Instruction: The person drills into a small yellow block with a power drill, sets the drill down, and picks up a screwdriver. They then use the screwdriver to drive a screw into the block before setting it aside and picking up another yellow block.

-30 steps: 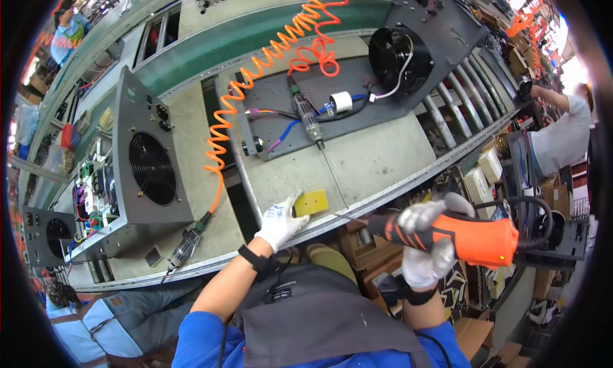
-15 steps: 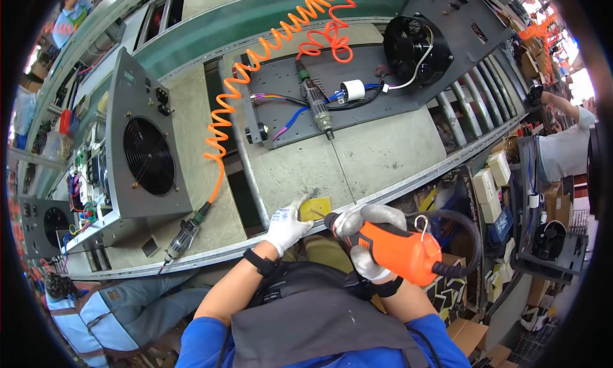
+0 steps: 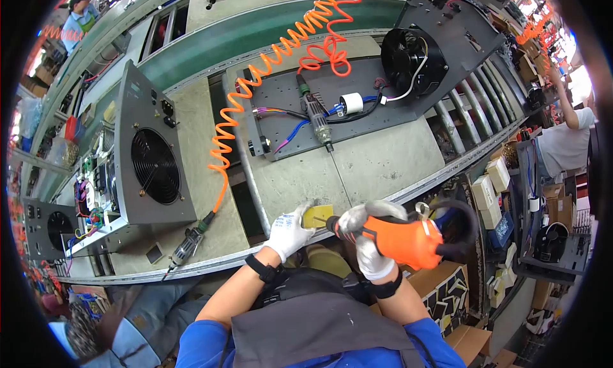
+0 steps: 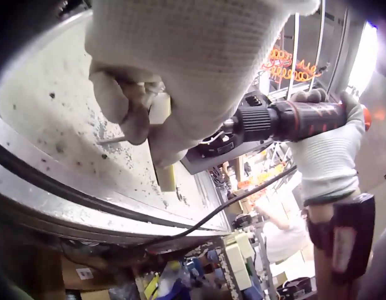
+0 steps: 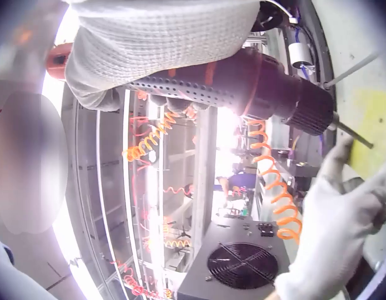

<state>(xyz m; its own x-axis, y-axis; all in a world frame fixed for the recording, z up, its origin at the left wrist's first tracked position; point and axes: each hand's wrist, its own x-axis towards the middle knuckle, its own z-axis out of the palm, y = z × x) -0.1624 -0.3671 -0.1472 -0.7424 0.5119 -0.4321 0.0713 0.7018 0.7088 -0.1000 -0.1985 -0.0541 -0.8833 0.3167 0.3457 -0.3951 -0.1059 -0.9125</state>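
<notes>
- Plate, yellow, one. Head view: at the near edge of the bench, pinched in our gloved left hand; we cannot tell whether it rests on the bench or sits just above it.
- Drill, orange, one. Head view: our right hand is wrapped round its body, with the bit pointed at the plate.
- Screwdriver, on a coiled hose. Head view: lies beyond the plate; we would do well to keep the drill clear of it.
- Left hand, second entry. Left wrist view: thumb and fingers clamp the plate, close to the line of the bit. We judge a hold farther along the plate safer.
- Chuck, black, ribbed. Left wrist view: faces the left hand; best lined up so that the bit meets the plate squarely.
- Cord, black. Left wrist view: hangs below the drill; best kept from snagging.
- Bit, second entry. Right wrist view: over the plate, just beside our left fingertips; contact uncertain. We advise a slow start, light pressure and a firm plate.
- Right hand, second entry. Right wrist view: closed round the drill; trigger finger not clear.
</notes>
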